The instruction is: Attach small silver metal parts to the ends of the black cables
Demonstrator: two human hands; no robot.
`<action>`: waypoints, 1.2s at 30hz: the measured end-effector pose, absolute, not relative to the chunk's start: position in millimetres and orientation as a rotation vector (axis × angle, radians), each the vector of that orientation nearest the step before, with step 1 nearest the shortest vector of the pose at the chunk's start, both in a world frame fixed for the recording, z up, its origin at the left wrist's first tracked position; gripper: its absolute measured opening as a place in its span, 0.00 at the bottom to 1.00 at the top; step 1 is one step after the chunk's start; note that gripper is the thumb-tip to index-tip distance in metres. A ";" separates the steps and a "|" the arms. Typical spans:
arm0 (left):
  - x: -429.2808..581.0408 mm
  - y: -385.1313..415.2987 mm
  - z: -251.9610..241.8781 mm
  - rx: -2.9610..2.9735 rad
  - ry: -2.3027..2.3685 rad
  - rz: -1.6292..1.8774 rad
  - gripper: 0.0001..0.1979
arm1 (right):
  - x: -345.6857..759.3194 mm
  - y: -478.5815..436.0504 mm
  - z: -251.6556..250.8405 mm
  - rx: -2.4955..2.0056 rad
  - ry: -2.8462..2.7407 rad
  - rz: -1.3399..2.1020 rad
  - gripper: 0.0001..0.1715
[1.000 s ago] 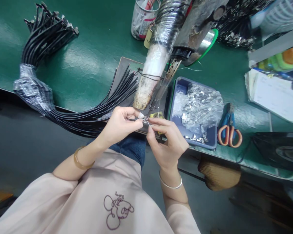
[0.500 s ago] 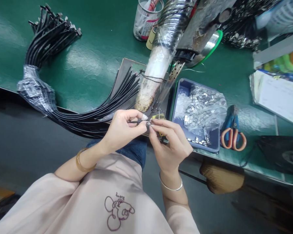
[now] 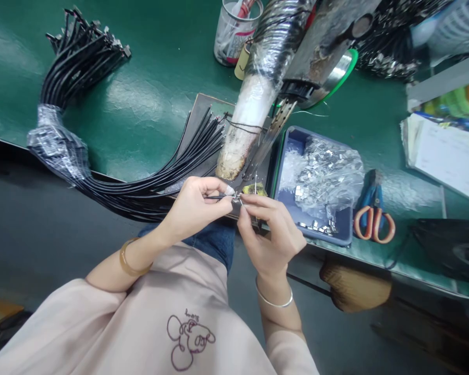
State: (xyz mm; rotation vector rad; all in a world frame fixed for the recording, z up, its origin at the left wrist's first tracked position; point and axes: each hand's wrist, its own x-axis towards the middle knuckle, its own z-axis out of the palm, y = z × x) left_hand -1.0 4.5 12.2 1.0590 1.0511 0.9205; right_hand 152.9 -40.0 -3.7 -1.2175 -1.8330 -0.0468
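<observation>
left hand: thumb and forefinger clamped together on a black cable, right by its end, probably so the tip can't wobble.
right hand: in at four o'clock, thumb and fingertips closed on a thin metal sliver, too tiny to name.
metal connector: dead centre between both hands, at the cable's end; seated or merely touching, i cannot tell.
cable bundle: sweeping off at nine o'clock, loose ends fanned over a grey board, presumably for easy picking; clear plastic wrap binds it, likely against spreading.
soldering iron: angled down from one o'clock, tip just beyond the fingers, seemingly parked within reach.
tray: three o'clock, corralling a plastic bag of small metal shells.
pliers: further out at three, orange handles towards the bench edge, handy for a grab.
white tube: twelve o'clock, mouth above the work, perhaps for fumes.
solder spool: farther, towards two, green rim showing.
</observation>
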 end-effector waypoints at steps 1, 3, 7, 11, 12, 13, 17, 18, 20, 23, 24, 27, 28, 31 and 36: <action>-0.5 4.2 13.1 1.054 1.054 0.923 0.03 | 152.9 -39.8 -3.9 -1.217 -1.830 -0.045 0.11; 0.6 3.8 16.0 1.041 1.073 0.929 0.02 | 152.4 -39.1 -3.9 -1.217 -1.830 -0.054 0.11; 1.7 2.9 21.3 1.073 1.099 0.939 0.03 | 151.0 -38.1 -2.0 -1.217 -1.812 -0.085 0.12; 1.2 2.2 22.2 1.110 1.102 0.948 0.04 | 149.7 -38.7 0.6 -1.216 -1.805 -0.090 0.13; 0.9 2.1 22.0 1.115 1.103 0.949 0.04 | 149.6 -39.0 1.0 -1.220 -1.805 -0.086 0.13; 0.5 2.2 21.7 1.118 1.102 0.949 0.04 | 149.7 -39.4 1.2 -1.221 -1.810 -0.083 0.12; -0.7 3.0 19.3 1.117 1.072 0.942 0.02 | 150.9 -40.4 0.3 -1.204 -1.845 -0.091 0.12; -0.9 3.1 18.5 1.115 1.071 0.939 0.02 | 151.3 -40.5 -0.3 -1.205 -1.852 -0.089 0.12; -0.9 3.3 17.0 1.114 1.083 0.932 0.02 | 151.9 -40.7 -1.5 -1.217 -1.857 -0.075 0.12; -0.4 3.2 16.3 1.107 1.107 0.931 0.02 | 151.9 -40.4 -2.6 -1.224 -1.848 -0.064 0.11; -0.1 3.2 16.6 1.101 1.111 0.937 0.02 | 151.7 -40.2 -2.7 -1.221 -1.843 -0.064 0.11; 0.7 3.2 19.3 1.079 1.113 0.945 0.01 | 150.6 -39.4 -1.8 -1.219 -1.835 -0.060 0.11; 1.0 3.2 20.5 1.072 1.109 0.946 0.00 | 150.2 -39.2 -1.2 -1.220 -1.833 -0.057 0.11; 1.3 3.5 23.5 1.071 1.089 0.943 0.01 | 149.4 -39.2 0.3 -1.222 -1.810 -0.055 0.12; 0.2 4.6 19.8 1.070 1.080 0.950 0.01 | 150.0 -40.2 0.0 -1.220 -1.816 -0.053 0.12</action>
